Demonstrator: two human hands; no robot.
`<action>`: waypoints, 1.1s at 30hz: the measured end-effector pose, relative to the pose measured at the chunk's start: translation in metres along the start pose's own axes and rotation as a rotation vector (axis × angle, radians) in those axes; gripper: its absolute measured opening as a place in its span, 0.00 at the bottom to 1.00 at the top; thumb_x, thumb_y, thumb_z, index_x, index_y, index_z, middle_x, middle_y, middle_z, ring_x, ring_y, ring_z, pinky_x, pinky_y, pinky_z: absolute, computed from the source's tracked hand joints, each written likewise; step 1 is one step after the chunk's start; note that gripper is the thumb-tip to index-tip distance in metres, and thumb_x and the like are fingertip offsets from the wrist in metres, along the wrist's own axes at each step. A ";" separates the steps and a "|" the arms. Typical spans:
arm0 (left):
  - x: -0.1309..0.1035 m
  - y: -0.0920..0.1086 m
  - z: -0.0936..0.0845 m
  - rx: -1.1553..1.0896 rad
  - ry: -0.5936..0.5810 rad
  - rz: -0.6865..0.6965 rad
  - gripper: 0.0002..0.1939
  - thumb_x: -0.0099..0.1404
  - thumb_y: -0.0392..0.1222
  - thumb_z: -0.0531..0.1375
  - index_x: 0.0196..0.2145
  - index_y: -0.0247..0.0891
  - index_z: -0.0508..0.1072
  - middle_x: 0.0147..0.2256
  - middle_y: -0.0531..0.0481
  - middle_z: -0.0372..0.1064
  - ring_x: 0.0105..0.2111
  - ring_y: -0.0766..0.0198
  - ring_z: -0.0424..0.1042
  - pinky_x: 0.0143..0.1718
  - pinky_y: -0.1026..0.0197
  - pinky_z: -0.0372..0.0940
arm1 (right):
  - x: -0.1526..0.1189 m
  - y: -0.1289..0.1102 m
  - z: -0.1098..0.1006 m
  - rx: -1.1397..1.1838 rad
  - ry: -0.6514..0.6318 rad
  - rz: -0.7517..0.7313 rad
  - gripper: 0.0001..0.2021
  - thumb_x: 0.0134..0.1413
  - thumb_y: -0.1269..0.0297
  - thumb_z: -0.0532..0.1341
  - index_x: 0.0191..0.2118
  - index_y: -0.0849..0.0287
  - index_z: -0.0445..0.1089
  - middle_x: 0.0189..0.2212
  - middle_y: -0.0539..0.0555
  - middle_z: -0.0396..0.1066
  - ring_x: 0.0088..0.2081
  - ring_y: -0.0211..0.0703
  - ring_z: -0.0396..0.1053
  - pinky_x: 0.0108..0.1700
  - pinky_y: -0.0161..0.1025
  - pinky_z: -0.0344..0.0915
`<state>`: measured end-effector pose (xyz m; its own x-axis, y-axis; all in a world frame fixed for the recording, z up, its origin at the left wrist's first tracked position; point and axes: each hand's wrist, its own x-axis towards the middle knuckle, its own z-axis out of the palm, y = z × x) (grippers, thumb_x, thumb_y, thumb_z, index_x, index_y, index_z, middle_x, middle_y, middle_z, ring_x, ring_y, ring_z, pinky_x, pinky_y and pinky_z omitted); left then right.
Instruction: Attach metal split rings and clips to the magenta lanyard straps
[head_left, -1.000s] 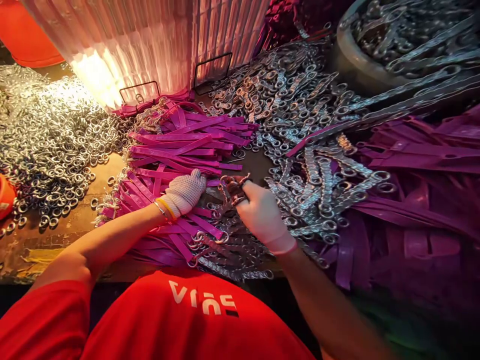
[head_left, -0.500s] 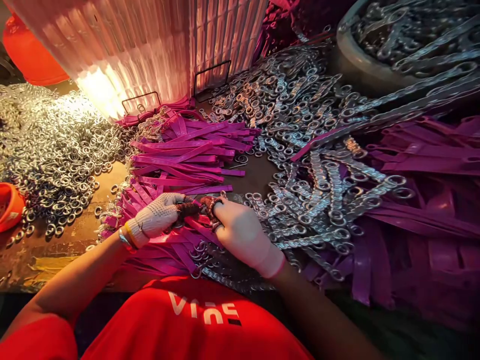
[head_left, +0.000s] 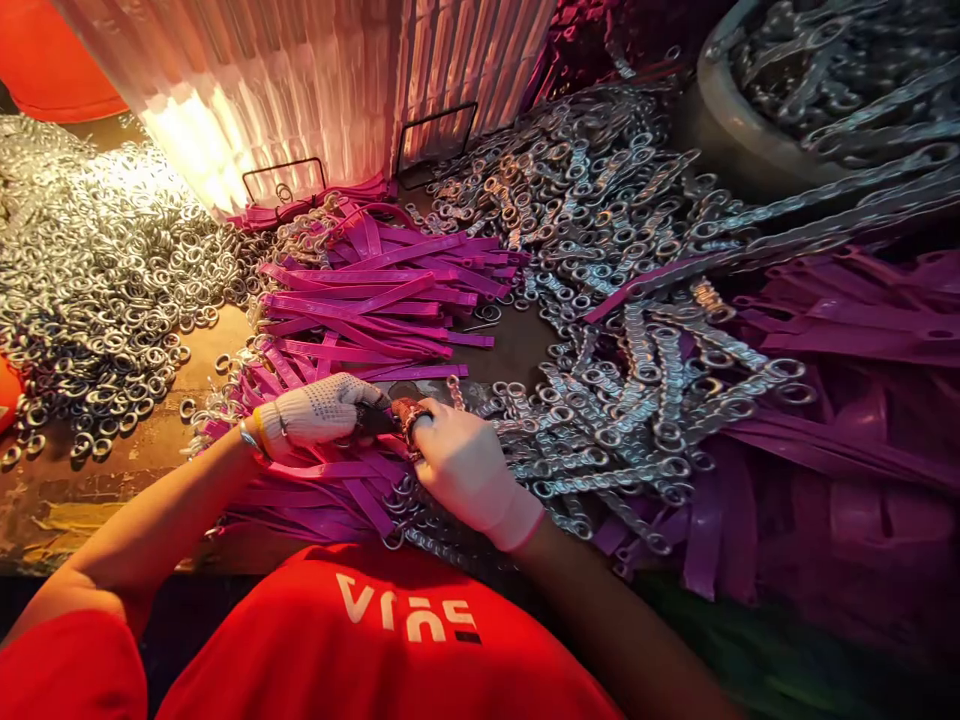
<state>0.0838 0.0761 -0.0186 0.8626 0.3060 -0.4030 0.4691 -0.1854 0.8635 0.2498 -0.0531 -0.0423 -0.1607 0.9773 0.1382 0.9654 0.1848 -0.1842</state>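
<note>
My left hand (head_left: 326, 412), in a white dotted glove with dark fingertips, is closed over the pile of magenta straps (head_left: 375, 310). Its fingertips meet those of my right hand (head_left: 450, 445), also gloved and closed, with reddish-brown fingertips. What the fingers pinch between them is too small and hidden to name. Just right of my right hand lie twisted metal links with ringed ends (head_left: 600, 430). One link end (head_left: 455, 390) stands up beside my right fingers.
Small metal rings (head_left: 97, 280) are heaped at the left. A ribbed translucent panel (head_left: 300, 90) stands behind the straps. At the back right is a tub (head_left: 739, 115) of metal links; wide purple strips (head_left: 862, 420) lie at the right.
The view has shifted a little. My right hand has moved slightly left and down, nearer my left hand; both stay closed.
</note>
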 end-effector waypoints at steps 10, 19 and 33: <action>0.005 -0.003 0.017 0.218 0.151 0.066 0.18 0.60 0.30 0.53 0.43 0.37 0.78 0.42 0.48 0.79 0.41 0.60 0.76 0.46 0.62 0.68 | 0.009 0.002 -0.013 0.009 -0.215 0.158 0.12 0.49 0.78 0.55 0.37 0.63 0.73 0.39 0.63 0.75 0.37 0.49 0.71 0.37 0.40 0.59; 0.003 -0.013 0.026 -0.025 0.197 0.039 0.20 0.55 0.31 0.53 0.42 0.34 0.79 0.42 0.49 0.78 0.42 0.59 0.74 0.47 0.61 0.68 | 0.013 0.000 -0.025 -0.026 -0.446 0.100 0.12 0.57 0.76 0.53 0.41 0.63 0.73 0.33 0.61 0.77 0.36 0.48 0.74 0.32 0.38 0.56; 0.001 -0.013 0.040 -0.036 0.295 -0.039 0.11 0.59 0.35 0.55 0.36 0.35 0.77 0.35 0.49 0.77 0.35 0.61 0.72 0.36 0.64 0.66 | 0.002 0.002 -0.004 -0.012 -0.270 0.169 0.14 0.48 0.78 0.53 0.37 0.63 0.73 0.27 0.58 0.76 0.29 0.45 0.71 0.29 0.39 0.53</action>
<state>0.0863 0.0410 -0.0422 0.7493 0.5713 -0.3350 0.4890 -0.1362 0.8616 0.2526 -0.0507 -0.0380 -0.0447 0.9866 -0.1570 0.9852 0.0175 -0.1708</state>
